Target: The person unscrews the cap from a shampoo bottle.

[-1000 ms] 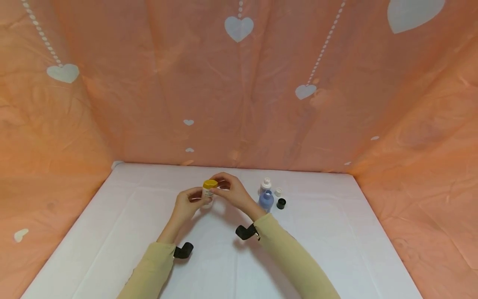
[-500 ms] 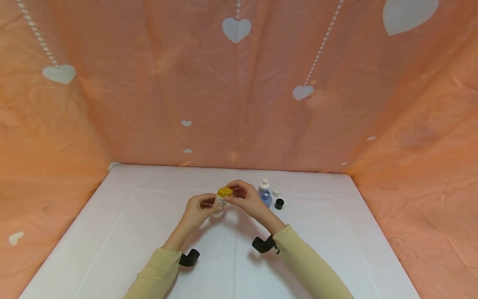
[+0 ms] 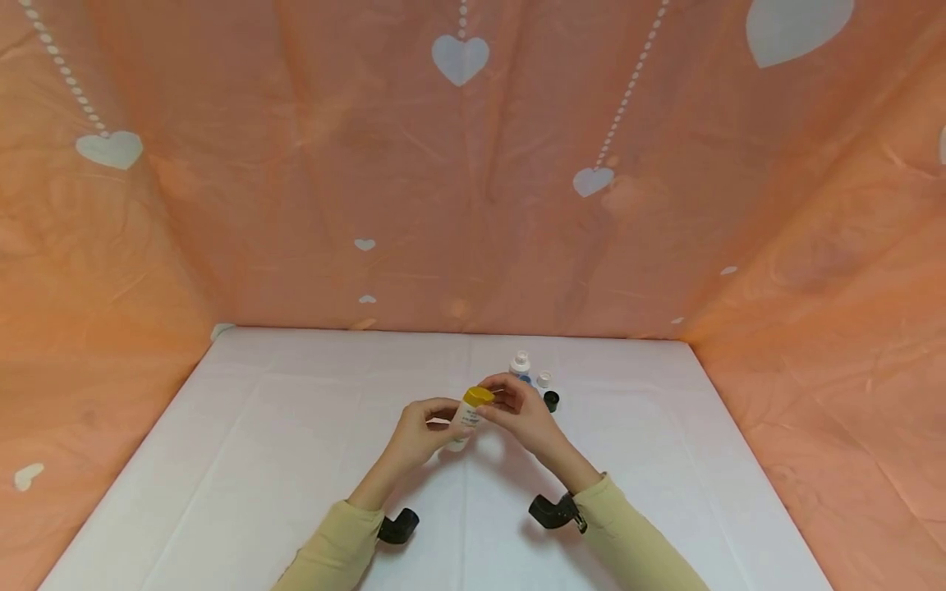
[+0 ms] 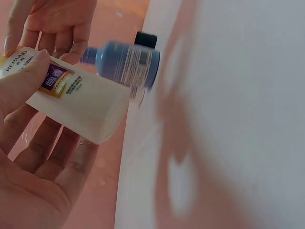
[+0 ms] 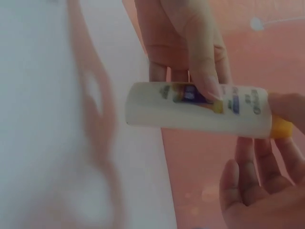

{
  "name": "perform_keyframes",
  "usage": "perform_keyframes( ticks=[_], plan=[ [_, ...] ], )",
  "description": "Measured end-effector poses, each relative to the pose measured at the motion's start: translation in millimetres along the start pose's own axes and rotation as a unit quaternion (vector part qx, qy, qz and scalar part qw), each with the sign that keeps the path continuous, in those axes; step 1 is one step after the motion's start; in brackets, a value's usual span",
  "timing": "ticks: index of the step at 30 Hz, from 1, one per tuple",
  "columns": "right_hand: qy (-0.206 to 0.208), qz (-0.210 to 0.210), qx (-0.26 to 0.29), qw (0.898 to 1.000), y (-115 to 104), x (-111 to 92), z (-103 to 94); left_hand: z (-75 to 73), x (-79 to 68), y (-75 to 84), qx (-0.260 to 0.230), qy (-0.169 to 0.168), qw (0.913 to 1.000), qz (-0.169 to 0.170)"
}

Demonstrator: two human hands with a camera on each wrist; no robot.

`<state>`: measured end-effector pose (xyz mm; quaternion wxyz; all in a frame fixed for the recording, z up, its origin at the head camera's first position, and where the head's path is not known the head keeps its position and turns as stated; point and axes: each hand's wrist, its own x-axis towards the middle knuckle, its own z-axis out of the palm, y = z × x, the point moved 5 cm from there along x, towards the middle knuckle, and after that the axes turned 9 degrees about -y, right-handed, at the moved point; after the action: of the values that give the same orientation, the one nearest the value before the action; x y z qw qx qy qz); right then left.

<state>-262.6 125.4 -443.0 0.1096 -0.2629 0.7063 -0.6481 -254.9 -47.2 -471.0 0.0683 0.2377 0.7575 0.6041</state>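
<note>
A white bottle [image 3: 466,420] with a printed label and a yellow cap [image 3: 479,396] is held tilted above the table, its cap end up. My left hand [image 3: 417,432] grips the bottle's body, with the thumb across the label in the left wrist view. At the top, my right hand [image 3: 528,420] pinches the yellow cap between thumb and fingers. The label's purple patch is partly covered by the left thumb in the right wrist view, where the bottle [image 5: 152,112] lies nearly level across the picture.
Behind the right hand stand a blue bottle [image 4: 125,62], mostly hidden in the head view, and a small white-topped bottle [image 3: 521,363]. A white cap [image 3: 544,378] and a black cap [image 3: 551,400] lie beside them. Orange cloth walls [image 3: 458,205] enclose the white table [image 3: 281,427].
Both hands have moved right and toward the person, carrying the white bottle along. It tilts more now, and the right hand now covers most of the blue bottle.
</note>
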Motion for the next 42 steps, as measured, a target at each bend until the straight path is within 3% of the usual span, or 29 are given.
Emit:
perform_keyframes(
  ticks=[11,20,24,33,38,42],
  plan=[
    [-0.043,-0.014,-0.007,0.999,-5,-23,-12.6,20.4,-2.4,7.0,-0.031,-0.048,0.9982,-0.021],
    [-0.084,-0.016,0.051,0.995,-3,-28,-14.4,23.8,-8.3,35.0,-0.048,-0.116,0.9916,-0.031],
    [-0.089,-0.017,0.049,0.995,-4,-28,-15.2,25.0,-8.9,38.2,-0.051,-0.147,0.9876,-0.019],
    [-0.126,-0.025,0.030,0.991,-6,-26,-19.6,26.8,-5.5,27.7,-0.065,-0.189,0.9798,-0.012],
    [-0.181,-0.032,0.052,0.982,-4,-24,-20.4,29.5,-1.9,6.1,-0.068,-0.213,0.9745,-0.019],
    [-0.222,-0.047,0.064,0.972,-4,-23,-19.5,31.1,-2.1,2.4,-0.079,-0.232,0.9695,-0.007]
  ],
)
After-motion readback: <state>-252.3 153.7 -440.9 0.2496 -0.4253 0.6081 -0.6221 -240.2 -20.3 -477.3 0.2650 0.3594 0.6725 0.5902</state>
